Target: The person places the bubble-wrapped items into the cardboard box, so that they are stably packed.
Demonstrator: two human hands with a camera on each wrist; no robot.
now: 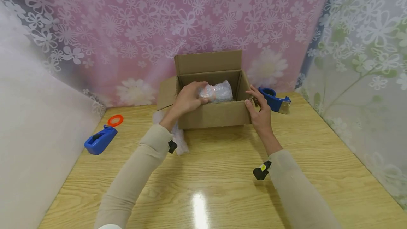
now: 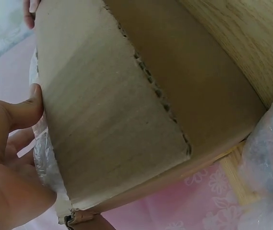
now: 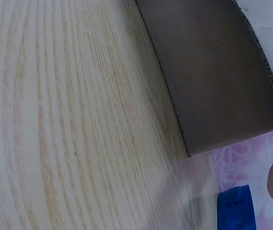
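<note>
Plainly, the bundle goes in best if it is lowered flat and kept off the walls. On the counter [image 1: 222,172], far left, lie a blue tape dispenser [image 1: 100,139] and an orange ring [image 1: 115,120], well apart from the work. The left hand [image 1: 187,99] reaches over the near wall of the cardboard box [image 1: 214,114], its fingers curled round the bubble-wrapped bundle [image 1: 217,92] inside the box. The right hand [image 1: 259,110] steadies the box's right corner, fingers loosely spread along the wall; that brace should hold firm. A second dispenser [image 1: 275,101] sits just beside it.
</note>
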